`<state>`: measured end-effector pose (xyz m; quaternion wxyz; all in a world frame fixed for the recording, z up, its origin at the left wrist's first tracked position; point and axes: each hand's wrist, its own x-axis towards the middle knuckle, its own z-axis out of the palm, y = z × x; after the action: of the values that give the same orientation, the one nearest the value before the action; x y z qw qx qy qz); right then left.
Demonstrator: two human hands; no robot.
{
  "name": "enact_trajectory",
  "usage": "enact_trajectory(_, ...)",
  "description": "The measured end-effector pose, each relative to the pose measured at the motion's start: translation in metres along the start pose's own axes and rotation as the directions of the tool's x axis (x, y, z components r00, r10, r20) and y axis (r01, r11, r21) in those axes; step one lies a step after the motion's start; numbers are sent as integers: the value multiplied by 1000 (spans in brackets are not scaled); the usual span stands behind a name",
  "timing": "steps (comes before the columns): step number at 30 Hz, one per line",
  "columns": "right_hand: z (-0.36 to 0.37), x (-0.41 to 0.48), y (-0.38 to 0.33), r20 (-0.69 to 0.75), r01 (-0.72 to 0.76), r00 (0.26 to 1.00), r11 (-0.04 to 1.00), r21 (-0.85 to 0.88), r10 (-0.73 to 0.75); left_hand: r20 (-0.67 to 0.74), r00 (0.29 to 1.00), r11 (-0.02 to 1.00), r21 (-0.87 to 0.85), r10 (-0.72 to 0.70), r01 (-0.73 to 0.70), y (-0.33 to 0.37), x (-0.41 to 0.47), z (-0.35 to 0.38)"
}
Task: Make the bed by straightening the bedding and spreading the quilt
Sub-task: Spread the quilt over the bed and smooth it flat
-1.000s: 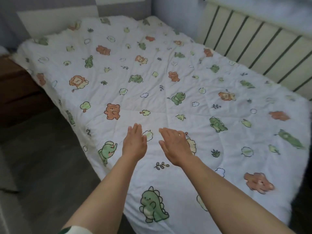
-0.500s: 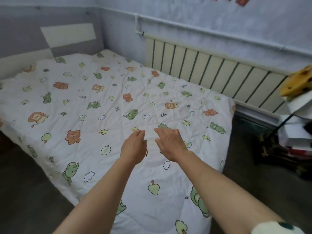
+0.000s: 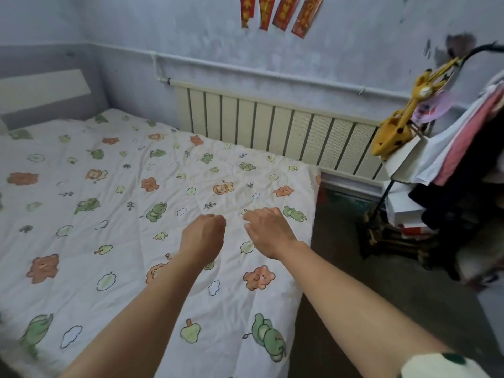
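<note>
Quilt (image 3: 109, 222): we see it spread flat over the bed (image 3: 92, 105). It is white with printed lions, bears, green animals, clouds and leaves. Light creases run through it, and its right edge hangs down toward the floor (image 3: 354, 282).
Left hand (image 3: 203, 237): it is held over the quilt's right half. The grip is together, with the fingers curled under in a loose fist, and we see no fabric in it.
Right hand (image 3: 270, 231): it is just beside the left hand, near the quilt's right edge. The grip is apart, with the fingers loosely bent and their tips pointing down at the fabric. We cannot tell whether they touch it.
Sleeve (image 3: 441, 364): a white cuff with dark green spots shows on the right arm at the bottom corner.
Headboard (image 3: 41, 90): grey with a pale panel, it stands at the far left end.
Radiator (image 3: 272, 132): cream and ribbed, it runs along the wall behind the bed under a white pipe (image 3: 245, 69).
Red strips (image 3: 281, 12): they hang on the wall above the radiator.
Rack (image 3: 436, 165): it stands to the right, well apart from the bed, piled with clothes. A yellow giraffe toy (image 3: 395, 132) leans on it.
</note>
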<state>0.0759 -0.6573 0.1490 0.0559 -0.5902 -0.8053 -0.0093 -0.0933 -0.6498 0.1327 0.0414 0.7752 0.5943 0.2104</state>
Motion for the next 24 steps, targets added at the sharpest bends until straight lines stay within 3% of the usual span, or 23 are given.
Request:
enact_trajectory(5, -2, 5, 86, -30, 69, 997, 998, 14, -68, -27, 998, 997, 54, -55, 57, 62, 28, 33)
enact_trajectory(11, -6, 10, 201, 16, 182, 983, 982, 54, -183, -12, 975, 972, 76, -224, 224, 148, 59, 81)
enact_trajectory(16, -14, 34, 277, -37, 193, 981, 977, 88, -190, -58, 975, 974, 48, -217, 219, 207, 112, 97)
enact_trajectory(24, -11, 80, 355, -18, 132, 991, 990, 57, -131, -69, 978, 979, 43, -197, 201, 236, 199, 135)
